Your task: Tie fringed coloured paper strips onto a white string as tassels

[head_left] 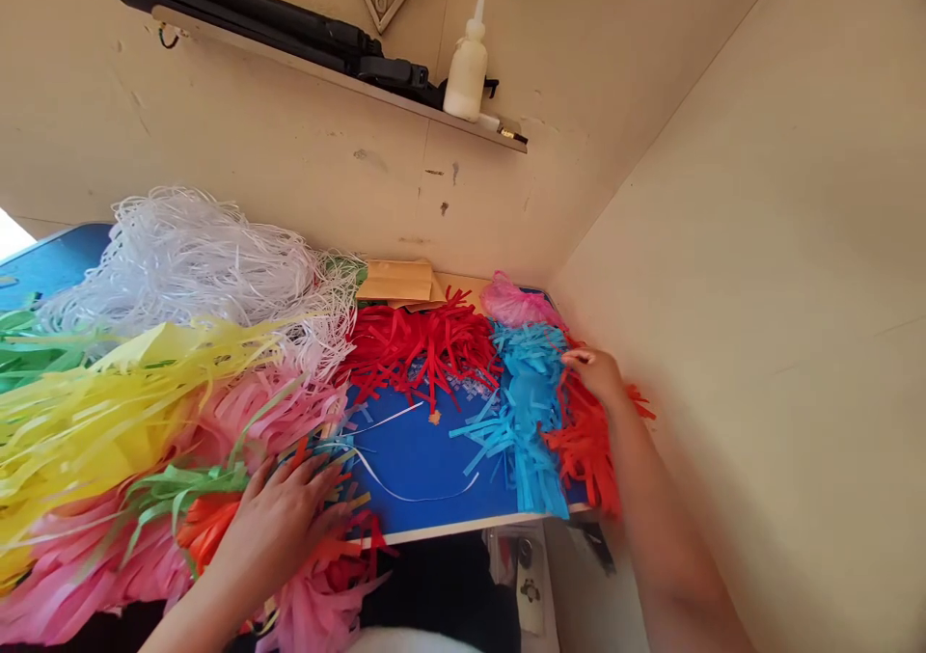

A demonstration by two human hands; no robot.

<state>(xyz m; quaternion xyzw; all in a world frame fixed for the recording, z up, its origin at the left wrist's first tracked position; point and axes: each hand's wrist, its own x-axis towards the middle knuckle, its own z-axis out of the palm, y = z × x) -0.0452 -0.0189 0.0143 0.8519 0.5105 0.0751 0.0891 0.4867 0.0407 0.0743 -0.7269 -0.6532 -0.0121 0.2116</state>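
My left hand lies flat with fingers spread on a heap of fringed paper at the table's near left. Orange fringe, green fringe and pink fringe surround it. At the right end of the table, my right hand pinches at the upper edge of the red-orange fringed paper; its fingertips partly hide the spot. Just left of that hand, light blue fringed paper hangs slightly over the front edge. Dark red fringe lies farther back.
White string is piled at the back left beside yellow fringe. A pink plastic bag and brown paper lie along the wall. Thin white ribbon crosses the blue tabletop. A shelf above holds a glue bottle.
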